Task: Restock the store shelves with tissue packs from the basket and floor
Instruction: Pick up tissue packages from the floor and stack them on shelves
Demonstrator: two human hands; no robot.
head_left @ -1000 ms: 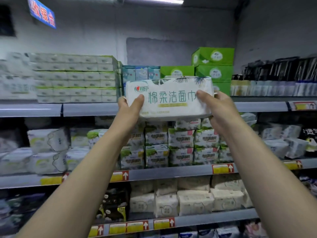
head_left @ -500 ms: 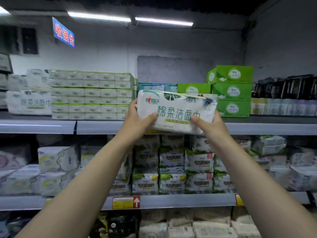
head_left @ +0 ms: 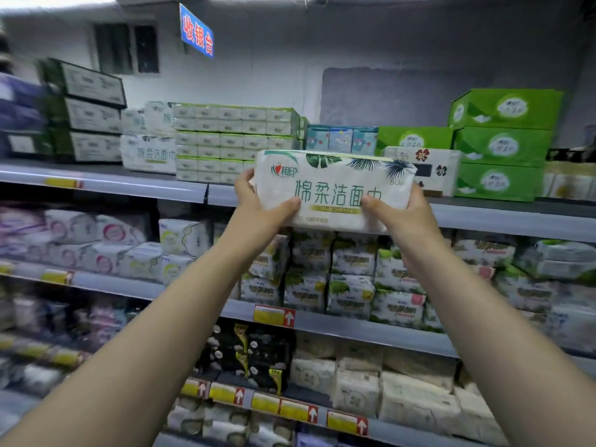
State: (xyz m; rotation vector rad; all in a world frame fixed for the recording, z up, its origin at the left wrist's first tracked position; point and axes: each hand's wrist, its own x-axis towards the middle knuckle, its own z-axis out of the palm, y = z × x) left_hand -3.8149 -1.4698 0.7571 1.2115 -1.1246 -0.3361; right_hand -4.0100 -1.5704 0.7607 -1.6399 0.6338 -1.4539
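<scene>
A white tissue pack (head_left: 335, 185) with green lettering and leaf print is held up in front of the top shelf (head_left: 483, 217). My left hand (head_left: 258, 208) grips its left end, thumb on the front face. My right hand (head_left: 403, 214) grips its right end, thumb across the lower front. The pack's bottom edge overlaps the shelf's front lip. A matching white pack (head_left: 150, 154) lies further left on the same shelf.
The top shelf carries stacked white-green tissue bundles (head_left: 235, 140), green boxes (head_left: 503, 143), a white flowered pack (head_left: 432, 171) and small blue packs (head_left: 342, 140). Dark boxes (head_left: 87, 111) stand at the left. Lower shelves (head_left: 354, 330) are packed with tissue packs. A blue sign (head_left: 196, 30) hangs above.
Both hands carried the pack forward toward the top shelf edge. The view turned left and upward, showing more of the left shelving.
</scene>
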